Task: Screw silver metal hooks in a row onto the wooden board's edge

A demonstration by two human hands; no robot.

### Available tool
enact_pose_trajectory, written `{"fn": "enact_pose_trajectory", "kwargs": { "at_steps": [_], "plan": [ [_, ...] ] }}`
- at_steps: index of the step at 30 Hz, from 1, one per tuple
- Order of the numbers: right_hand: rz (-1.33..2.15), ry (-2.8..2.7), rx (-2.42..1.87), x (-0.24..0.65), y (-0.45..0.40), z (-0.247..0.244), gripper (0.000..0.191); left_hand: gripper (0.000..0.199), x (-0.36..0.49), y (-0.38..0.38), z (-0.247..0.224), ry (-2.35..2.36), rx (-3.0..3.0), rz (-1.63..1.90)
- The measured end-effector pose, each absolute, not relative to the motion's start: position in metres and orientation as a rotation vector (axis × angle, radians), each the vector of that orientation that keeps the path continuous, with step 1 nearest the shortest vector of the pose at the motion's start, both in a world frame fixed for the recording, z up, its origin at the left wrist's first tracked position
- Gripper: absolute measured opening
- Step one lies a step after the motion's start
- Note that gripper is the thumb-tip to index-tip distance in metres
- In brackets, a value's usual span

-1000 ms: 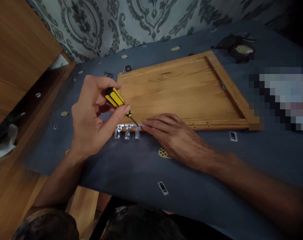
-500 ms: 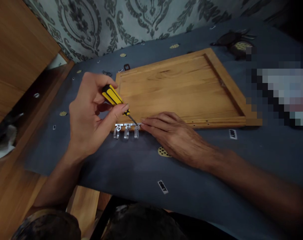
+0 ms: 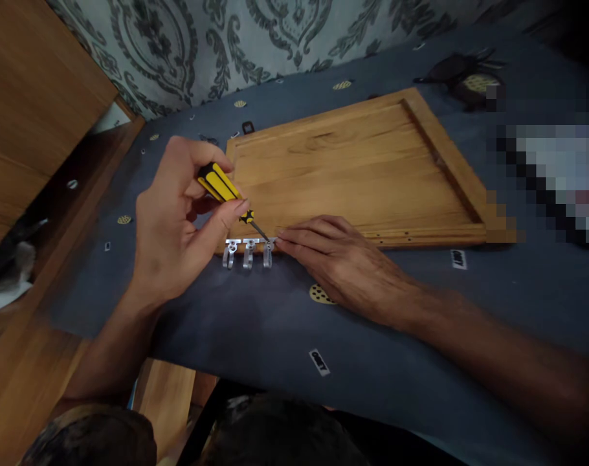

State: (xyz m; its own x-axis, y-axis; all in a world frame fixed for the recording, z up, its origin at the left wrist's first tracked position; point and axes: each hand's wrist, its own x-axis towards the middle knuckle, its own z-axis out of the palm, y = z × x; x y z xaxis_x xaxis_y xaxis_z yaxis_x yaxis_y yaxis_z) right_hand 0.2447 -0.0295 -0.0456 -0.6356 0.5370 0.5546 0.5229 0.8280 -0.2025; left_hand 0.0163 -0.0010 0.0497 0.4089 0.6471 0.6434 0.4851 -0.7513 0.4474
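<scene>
My left hand (image 3: pixel 166 226) is closed around the yellow and black handle of a screwdriver (image 3: pixel 221 182). The tool slants down to the right, its tip at the rightmost metal hook (image 3: pixel 268 259). My right hand (image 3: pixel 353 268) lies along the front edge of a framed wooden panel (image 3: pixel 343 155), fingers together, with the fingertips pinching that hook's small plate. To the left, a middle hook (image 3: pixel 248 256) and a left hook (image 3: pixel 229 255) sit on the same edge. The thumb of my right hand is hidden.
The panel lies on a dark blue patterned cloth (image 3: pixel 255 323). A small dark buckle-like piece (image 3: pixel 247 127) is behind it, and a dark object (image 3: pixel 450 70) lies at the back right. A wooden cabinet (image 3: pixel 46 84) stands left; patterned wallpaper (image 3: pixel 153 52) backs the surface.
The view has shifted slightly, so the panel's right side appears a little farther right. Both hands keep their grip, and the screwdriver tip stays at the rightmost hook.
</scene>
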Motion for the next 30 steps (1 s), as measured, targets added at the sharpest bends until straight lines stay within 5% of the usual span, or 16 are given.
{"fn": "enact_pose_trajectory", "kwargs": {
  "at_steps": [8, 30],
  "plan": [
    [0.086, -2.372, -0.757, 0.2459, -0.0294, -0.0470, 0.037, 0.026, 0.0086, 0.0076, 0.0550, 0.831, 2.438, 1.572],
    [0.041, -2.434, -0.793, 0.2468, -0.0295, -0.0451, 0.037, 0.033, 0.0090, 0.0089, 0.0493, 0.876, 2.604, 1.305]
  ]
}}
